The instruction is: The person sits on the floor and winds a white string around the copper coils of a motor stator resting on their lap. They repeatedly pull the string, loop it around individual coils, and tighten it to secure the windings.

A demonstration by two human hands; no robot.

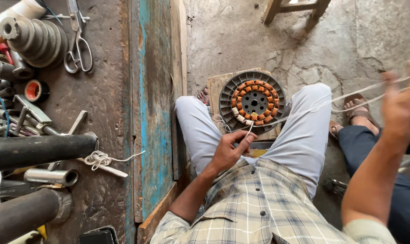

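Cracked concrete floor (241, 40); a stator (253, 100) lies between the knees. Left hand (230, 150), bent inward, pinches white cord (320, 105). Right hand (403, 106), raised and blurred, pulls it taut, fingers closed on it.

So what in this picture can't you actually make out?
All in the head view:
- Right hand: blurred, so its grip on the white cord is unclear.
- Left hand: fingers curl over the cord end, hiding the pinch.
- Motor stator: its lower edge is hidden behind the knees and hand.
- Wooden stool: cut off by the top edge.
- Another person's sandalled foot: the rest is hidden behind the right arm.
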